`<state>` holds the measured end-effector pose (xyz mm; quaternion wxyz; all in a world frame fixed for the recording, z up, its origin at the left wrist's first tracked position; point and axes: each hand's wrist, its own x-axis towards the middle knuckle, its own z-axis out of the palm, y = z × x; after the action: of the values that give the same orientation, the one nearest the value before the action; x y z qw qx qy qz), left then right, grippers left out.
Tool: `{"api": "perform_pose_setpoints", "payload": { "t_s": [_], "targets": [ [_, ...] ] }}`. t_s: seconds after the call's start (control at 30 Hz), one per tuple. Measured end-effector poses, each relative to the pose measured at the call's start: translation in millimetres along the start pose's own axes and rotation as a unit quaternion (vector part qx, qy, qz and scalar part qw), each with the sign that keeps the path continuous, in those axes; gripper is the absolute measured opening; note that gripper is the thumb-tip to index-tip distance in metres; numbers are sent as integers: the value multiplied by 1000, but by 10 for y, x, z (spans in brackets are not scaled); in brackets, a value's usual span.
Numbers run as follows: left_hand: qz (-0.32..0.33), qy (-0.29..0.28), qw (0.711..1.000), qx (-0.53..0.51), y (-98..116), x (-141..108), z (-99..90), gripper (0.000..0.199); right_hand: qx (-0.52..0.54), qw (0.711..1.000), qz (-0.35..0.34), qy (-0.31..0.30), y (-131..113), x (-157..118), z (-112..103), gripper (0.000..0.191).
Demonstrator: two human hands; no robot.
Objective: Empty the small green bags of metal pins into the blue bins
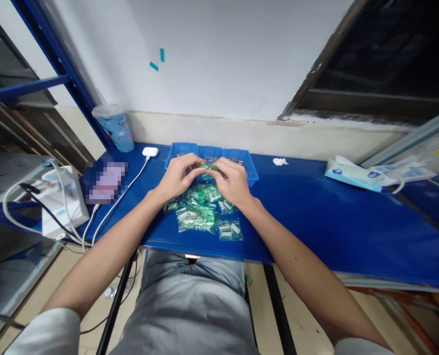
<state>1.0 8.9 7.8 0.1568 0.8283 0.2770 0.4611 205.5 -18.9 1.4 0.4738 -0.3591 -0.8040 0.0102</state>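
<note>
A small clear plastic bag with a green tint (209, 167) is pinched between my two hands above the table. My left hand (177, 175) grips its left side with thumb and fingers. On the other side, my right hand (233, 180) holds it the same way; my fingers partly cover the bag, so its contents cannot be made out. Just below my hands lies a pile of similar bags (197, 218) with small pale and metallic pieces inside. One more filled bag (230, 230) rests at the pile's right, close to the table edge.
Blue bins (254, 172) with small metal parts stand behind my hands on the blue table (297, 212). To the left are a cup (116, 129), a phone (106, 182), a white earphone case (150, 152) and a cabled power strip (66, 204). A tissue pack (352, 173) lies right.
</note>
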Motion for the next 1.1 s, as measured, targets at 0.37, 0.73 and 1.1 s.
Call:
{"api": "perform_pose_setpoints", "payload": {
  "t_s": [0.37,0.73,1.1],
  "targets": [
    [-17,43,999,-6,55,-36,120,12,-29,992,52,111,42,-88,90,32],
    [-13,75,997,29,11,-38,84,22,-32,998,-9,57,4,-53,-61,40],
    [8,98,994,55,-20,-3,14,20,-66,995,60,40,40,-31,-30,38]
  ]
}}
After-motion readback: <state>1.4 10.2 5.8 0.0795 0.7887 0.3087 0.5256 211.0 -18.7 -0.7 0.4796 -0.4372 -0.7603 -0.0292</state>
